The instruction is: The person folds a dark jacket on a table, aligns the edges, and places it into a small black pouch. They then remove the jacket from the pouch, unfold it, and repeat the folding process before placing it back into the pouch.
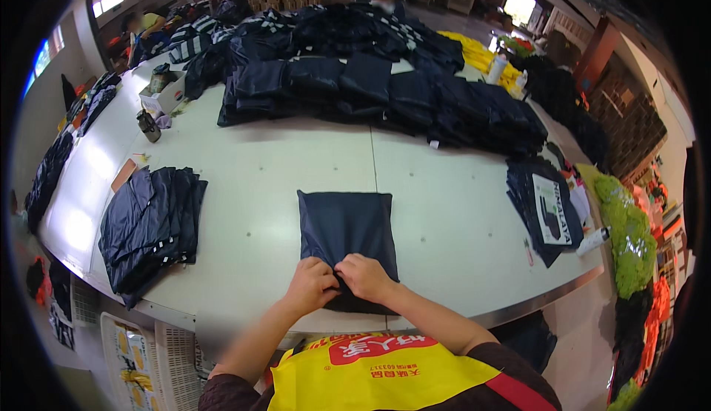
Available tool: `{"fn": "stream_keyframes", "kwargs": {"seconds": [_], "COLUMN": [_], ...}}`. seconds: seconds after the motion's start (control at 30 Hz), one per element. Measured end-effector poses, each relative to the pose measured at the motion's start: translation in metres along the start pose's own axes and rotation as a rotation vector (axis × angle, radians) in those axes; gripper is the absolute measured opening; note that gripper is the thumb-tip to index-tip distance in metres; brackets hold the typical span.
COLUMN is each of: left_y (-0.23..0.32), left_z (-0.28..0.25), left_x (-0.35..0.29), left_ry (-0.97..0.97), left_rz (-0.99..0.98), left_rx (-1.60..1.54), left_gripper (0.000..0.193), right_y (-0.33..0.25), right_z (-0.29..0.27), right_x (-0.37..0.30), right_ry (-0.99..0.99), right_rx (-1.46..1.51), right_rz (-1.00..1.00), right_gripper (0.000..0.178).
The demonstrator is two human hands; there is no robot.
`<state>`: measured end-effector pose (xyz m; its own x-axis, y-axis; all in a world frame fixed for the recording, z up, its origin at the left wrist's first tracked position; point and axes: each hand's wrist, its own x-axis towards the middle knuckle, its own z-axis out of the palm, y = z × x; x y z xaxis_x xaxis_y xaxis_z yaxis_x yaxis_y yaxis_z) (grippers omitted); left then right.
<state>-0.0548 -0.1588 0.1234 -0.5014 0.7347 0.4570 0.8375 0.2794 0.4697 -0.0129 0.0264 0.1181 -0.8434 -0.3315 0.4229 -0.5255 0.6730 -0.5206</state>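
The folded dark piece [346, 222] lies flat on the table [259, 166] by its near edge, squarely in front of the worker; the left hand [311, 283] and right hand [364, 278] are side by side on its nearer half, fingers curled nearly closed, and both seem to pinch the cloth between thumb and fingertips, though I can't see every tip from here; the step looks to be gathering or tidying that nearer part, and the next move, I'd judge, calls for a light, even grip so the slick layers stay square; the cloth is smooth, with a dull sheen, soft creases running up from the fingers and the far corners drawn to points; out to the left sits a stack of dark garments [152, 218], glossy and crinkled, its edges fanned unevenly; to the right, another dark stack [522, 207] carries a flat white printed panel [552, 209], with a pale cylindrical bottle [592, 241] just beside it; across the far side runs a long bank of folded dark bundles [355, 81], plump and rounded at the edges
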Motion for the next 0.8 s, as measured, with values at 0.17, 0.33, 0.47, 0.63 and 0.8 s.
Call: {"fn": "stream_keyframes", "kwargs": {"seconds": [0.17,0.33,0.47,0.63,0.8], "left_y": [0.005,0.002,0.003,0.016,0.011], "left_z": [0.02,0.047,0.054,0.075,0.084], "left_x": [-0.014,-0.018,-0.028,-0.021,-0.025], "left_ry": [0.131,0.152,0.259,0.286,0.342], "left_rz": [-0.061,-0.035,-0.07,-0.023,-0.081], "left_rx": [-0.081,-0.232,-0.254,-0.318,-0.341], "left_gripper": [0.019,0.013,0.011,0.012,0.012], "right_y": [0.002,0.007,0.021,0.064,0.095], "right_z": [-0.016,-0.022,-0.055,0.005,-0.031], "right_x": [-0.015,-0.038,-0.05,-0.078,-0.099], "right_ry": [-0.028,-0.095,-0.137,-0.147,-0.073], "right_rx": [0.017,-0.16,-0.397,-0.374,0.11], "right_rz": [-0.009,0.049,0.491,0.925,0.753], "right_gripper": [0.011,0.019,0.065,0.072,0.048]}}
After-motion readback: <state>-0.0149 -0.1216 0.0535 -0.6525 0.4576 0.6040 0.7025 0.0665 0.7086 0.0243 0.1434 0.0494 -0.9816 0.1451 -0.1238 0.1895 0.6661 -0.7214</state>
